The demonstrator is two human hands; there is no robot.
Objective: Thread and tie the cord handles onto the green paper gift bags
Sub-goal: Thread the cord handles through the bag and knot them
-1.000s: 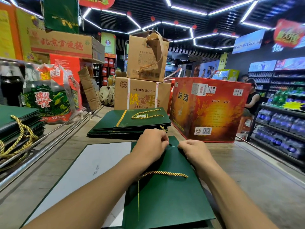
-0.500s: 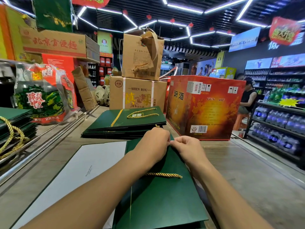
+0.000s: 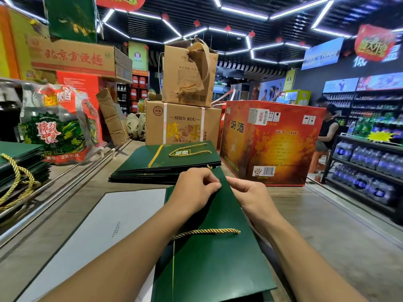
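Stacked green bags (image 3: 135, 164) and a red carton (image 3: 270, 144) block ahead; open counter (image 3: 327, 225) lies right.

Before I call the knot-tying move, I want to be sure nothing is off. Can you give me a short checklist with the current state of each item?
1. The green gift bag lies flat on the counter: ok.
2. The left hand pinches the bag's far edge: ok.
3. The right hand grips the same edge beside it: ok.
4. A cord end is held in the fingers: cannot tell, hidden.
5. The gold cord handle lies across the bag, between the forearms: ok.
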